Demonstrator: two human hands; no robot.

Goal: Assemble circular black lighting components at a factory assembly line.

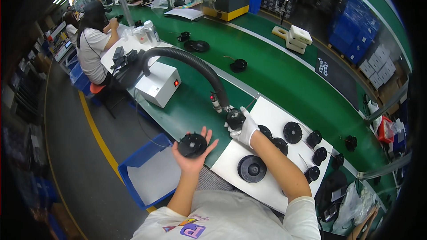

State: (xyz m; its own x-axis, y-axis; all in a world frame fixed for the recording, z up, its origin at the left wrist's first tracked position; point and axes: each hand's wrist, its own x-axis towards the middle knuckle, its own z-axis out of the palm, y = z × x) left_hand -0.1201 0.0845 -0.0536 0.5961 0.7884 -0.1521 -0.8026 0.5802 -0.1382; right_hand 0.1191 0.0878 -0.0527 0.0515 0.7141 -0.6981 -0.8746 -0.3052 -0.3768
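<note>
My left hand (190, 163) is bare, palm up, with its fingers curved round the edge of a black round plastic part (192, 145). My right hand (247, 131) wears a white glove and grips a smaller black part (235, 119), whose details are partly hidden by the fingers. That part is right beneath the end of a black corrugated hose (189, 54), beside a small metal nozzle (215, 103) with a red light. Under my right forearm lies a white board (229, 164) bearing several black round parts with thin wires. A wider black ringed disc (251, 169) rests near its front edge.
The hose arches over from a white box (158, 84) with a red switch. A blue bin (133, 192) stands at the left. Beyond the board runs a green belt (262, 78) carrying black parts. Another person (95, 44) sits farther left; another hand shows at lower right.
</note>
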